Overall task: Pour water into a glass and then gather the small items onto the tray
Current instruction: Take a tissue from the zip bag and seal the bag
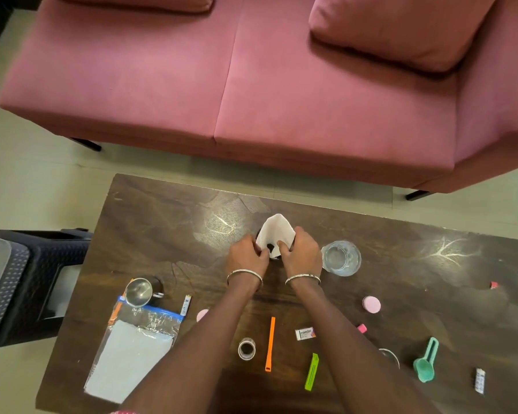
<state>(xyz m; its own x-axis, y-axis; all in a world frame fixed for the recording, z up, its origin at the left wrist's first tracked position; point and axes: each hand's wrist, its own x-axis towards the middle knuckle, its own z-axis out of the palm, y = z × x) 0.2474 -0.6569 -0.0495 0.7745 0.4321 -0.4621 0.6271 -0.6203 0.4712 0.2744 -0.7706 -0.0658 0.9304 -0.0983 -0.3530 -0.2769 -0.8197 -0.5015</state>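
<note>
A white paper tissue (275, 231) is held over a small dark object at the table's middle; my left hand (247, 254) grips its left edge and my right hand (301, 252) its right edge. A clear glass (341, 258) with water stands just right of my right hand. A steel cup (138, 291) sits at the left. Small items lie near the front: an orange stick (270, 343), a green clip (312, 372), a camlin eraser (305, 333), a tape roll (246, 349), a pink lid (371, 304), a teal scoop (425, 363). No tray is visible.
A zip bag with white sheets (132, 351) lies at the front left of the dark wooden table (431, 294). A pink sofa (251, 85) stands beyond the table. A dark plastic chair (27, 282) stands at the left.
</note>
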